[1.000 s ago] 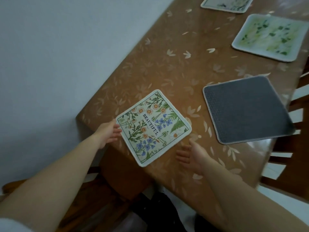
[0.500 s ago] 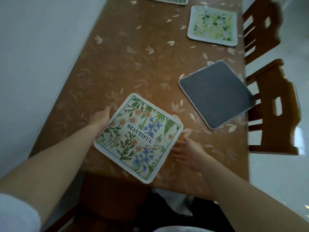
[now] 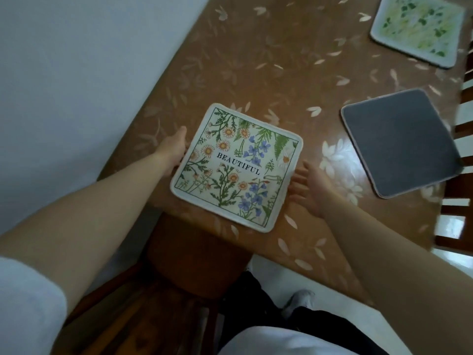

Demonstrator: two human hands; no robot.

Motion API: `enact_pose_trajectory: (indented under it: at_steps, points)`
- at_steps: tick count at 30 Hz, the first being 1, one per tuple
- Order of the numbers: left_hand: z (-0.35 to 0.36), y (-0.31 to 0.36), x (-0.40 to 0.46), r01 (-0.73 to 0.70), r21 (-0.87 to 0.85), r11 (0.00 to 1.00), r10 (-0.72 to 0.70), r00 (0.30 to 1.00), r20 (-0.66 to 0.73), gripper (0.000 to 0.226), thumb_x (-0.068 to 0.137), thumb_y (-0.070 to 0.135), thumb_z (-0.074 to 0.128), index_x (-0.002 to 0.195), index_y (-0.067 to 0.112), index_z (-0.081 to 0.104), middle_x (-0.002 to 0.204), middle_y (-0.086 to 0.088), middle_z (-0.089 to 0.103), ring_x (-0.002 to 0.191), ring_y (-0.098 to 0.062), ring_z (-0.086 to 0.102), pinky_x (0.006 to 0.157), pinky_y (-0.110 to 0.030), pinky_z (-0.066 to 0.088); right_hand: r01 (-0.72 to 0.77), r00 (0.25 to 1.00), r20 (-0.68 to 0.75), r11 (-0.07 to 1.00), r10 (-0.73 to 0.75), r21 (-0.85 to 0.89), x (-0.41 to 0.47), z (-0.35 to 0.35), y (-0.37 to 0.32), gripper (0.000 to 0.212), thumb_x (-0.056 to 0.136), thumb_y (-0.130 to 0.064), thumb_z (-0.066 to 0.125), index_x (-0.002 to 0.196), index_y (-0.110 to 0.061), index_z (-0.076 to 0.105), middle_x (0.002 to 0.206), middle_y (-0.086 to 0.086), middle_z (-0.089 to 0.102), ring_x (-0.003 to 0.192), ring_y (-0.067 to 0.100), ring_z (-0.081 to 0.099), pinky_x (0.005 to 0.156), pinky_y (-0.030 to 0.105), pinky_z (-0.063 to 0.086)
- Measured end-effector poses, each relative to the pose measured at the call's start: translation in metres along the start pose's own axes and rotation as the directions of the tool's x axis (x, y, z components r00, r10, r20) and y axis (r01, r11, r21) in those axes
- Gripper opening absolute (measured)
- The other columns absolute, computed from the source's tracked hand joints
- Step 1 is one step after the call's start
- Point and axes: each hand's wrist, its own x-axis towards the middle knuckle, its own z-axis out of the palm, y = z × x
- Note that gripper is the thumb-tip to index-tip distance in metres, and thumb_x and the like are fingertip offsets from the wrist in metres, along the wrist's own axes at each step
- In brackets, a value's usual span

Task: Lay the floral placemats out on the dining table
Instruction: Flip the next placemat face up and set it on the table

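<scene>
A floral placemat (image 3: 236,166) printed with daisies, blue flowers and the word BEAUTIFUL lies face up at the near end of the brown dining table (image 3: 256,60). My left hand (image 3: 174,149) grips its left edge, fingers curled at the rim. My right hand (image 3: 309,185) rests on the table with fingers spread, their tips against the mat's right edge. To the right, another placemat (image 3: 399,142) lies with its grey backing up. A green leafy placemat (image 3: 417,29) lies face up at the far right.
A pale wall (image 3: 76,73) runs along the table's left side. One wooden chair (image 3: 184,265) stands tucked under the near end, below the mat. Another chair (image 3: 458,213) stands at the right edge. The grey mat's corner overhangs the right table edge.
The floral placemat has turned between my hands so its lettering reads nearly level. Both hands stay at its sides. My view has swung back to the left.
</scene>
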Motion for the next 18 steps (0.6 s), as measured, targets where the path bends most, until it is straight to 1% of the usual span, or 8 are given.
enact_pose_trajectory:
  at_steps: [3, 5, 8, 9, 11, 14, 16, 18]
  points:
    - [-0.011, -0.011, -0.001, -0.021, -0.052, 0.998, 0.021, 1.000, -0.008, 0.070, 0.097, 0.068, 0.029, 0.109, 0.012, 0.068, 0.103, -0.005, 0.072, 0.095, -0.019, 0.065, 0.068, -0.034, 0.044, 0.012, 0.999, 0.034, 1.000, -0.012, -0.007, 0.002, 0.013, 0.002, 0.037, 0.100, -0.046, 0.054, 0.113, -0.014, 0.068, 0.105, 0.008, 0.074, 0.060, 0.019, 0.076, 0.048, 0.032, 0.059]
    - [-0.013, -0.013, -0.002, -0.020, -0.076, 0.997, 0.019, 1.000, -0.009, 0.068, 0.099, 0.067, 0.028, 0.107, 0.012, 0.068, 0.098, -0.002, 0.073, 0.093, -0.017, 0.065, 0.066, -0.033, 0.042, 0.009, 1.000, 0.021, 1.000, -0.009, -0.016, 0.002, 0.017, 0.008, 0.037, 0.100, -0.045, 0.054, 0.109, -0.013, 0.068, 0.085, 0.006, 0.080, 0.053, 0.017, 0.075, 0.046, 0.031, 0.059]
    - [-0.013, -0.013, -0.002, -0.018, -0.053, 0.998, 0.016, 0.999, -0.035, 0.068, 0.098, 0.067, 0.030, 0.103, 0.012, 0.069, 0.083, 0.002, 0.078, 0.086, -0.015, 0.068, 0.062, -0.030, 0.043, -0.013, 1.000, 0.000, 0.999, 0.013, -0.040, 0.001, 0.022, 0.018, 0.038, 0.101, -0.046, 0.052, 0.102, -0.011, 0.068, 0.056, -0.003, 0.075, 0.046, 0.012, 0.072, 0.044, 0.029, 0.058]
    - [-0.012, -0.012, -0.002, -0.018, -0.039, 0.999, 0.017, 0.999, -0.036, 0.071, 0.096, 0.067, 0.030, 0.113, 0.010, 0.069, 0.090, 0.001, 0.078, 0.088, -0.016, 0.068, 0.065, -0.030, 0.045, -0.019, 1.000, -0.006, 0.999, 0.019, -0.049, -0.001, 0.023, 0.019, 0.039, 0.101, -0.046, 0.052, 0.100, -0.011, 0.068, 0.053, -0.003, 0.073, 0.046, 0.012, 0.071, 0.044, 0.028, 0.058]
    - [-0.011, -0.008, -0.001, -0.004, 0.003, 1.000, 0.004, 0.999, -0.037, 0.083, 0.092, 0.071, 0.029, 0.135, 0.006, 0.060, 0.117, -0.007, 0.073, 0.104, -0.024, 0.067, 0.081, -0.035, 0.050, -0.034, 0.999, -0.016, 0.998, 0.034, -0.045, -0.003, 0.028, 0.019, 0.042, 0.098, -0.048, 0.054, 0.105, -0.009, 0.070, 0.056, -0.001, 0.070, 0.049, 0.015, 0.071, 0.052, 0.031, 0.060]
    - [-0.010, -0.004, 0.004, 0.010, 0.022, 1.000, -0.009, 0.999, -0.049, 0.094, 0.085, 0.075, 0.028, 0.146, 0.007, 0.051, 0.141, -0.016, 0.061, 0.126, -0.036, 0.058, 0.106, -0.050, 0.046, -0.058, 0.998, -0.018, 0.998, 0.058, -0.010, -0.005, 0.034, 0.018, 0.045, 0.096, -0.047, 0.056, 0.113, -0.008, 0.070, 0.063, 0.001, 0.068, 0.051, 0.015, 0.067, 0.062, 0.036, 0.059]
    - [-0.011, -0.001, 0.010, 0.011, -0.014, 1.000, -0.012, 0.998, -0.057, 0.095, 0.083, 0.075, 0.029, 0.147, 0.008, 0.050, 0.146, -0.018, 0.057, 0.129, -0.038, 0.056, 0.108, -0.055, 0.046, -0.058, 0.998, 0.006, 0.998, 0.058, 0.010, -0.006, 0.036, 0.019, 0.039, 0.097, -0.045, 0.054, 0.106, -0.011, 0.071, 0.059, -0.001, 0.071, 0.047, 0.013, 0.068, 0.062, 0.037, 0.055]
    - [-0.013, -0.002, 0.015, 0.019, -0.014, 1.000, -0.020, 0.999, -0.045, 0.093, 0.085, 0.075, 0.028, 0.146, 0.009, 0.051, 0.145, -0.017, 0.057, 0.127, -0.037, 0.057, 0.106, -0.055, 0.047, -0.041, 0.999, -0.005, 0.999, 0.041, 0.028, -0.007, 0.038, 0.021, 0.037, 0.098, -0.044, 0.054, 0.101, -0.012, 0.072, 0.060, 0.000, 0.074, 0.053, 0.015, 0.069, 0.067, 0.040, 0.055]
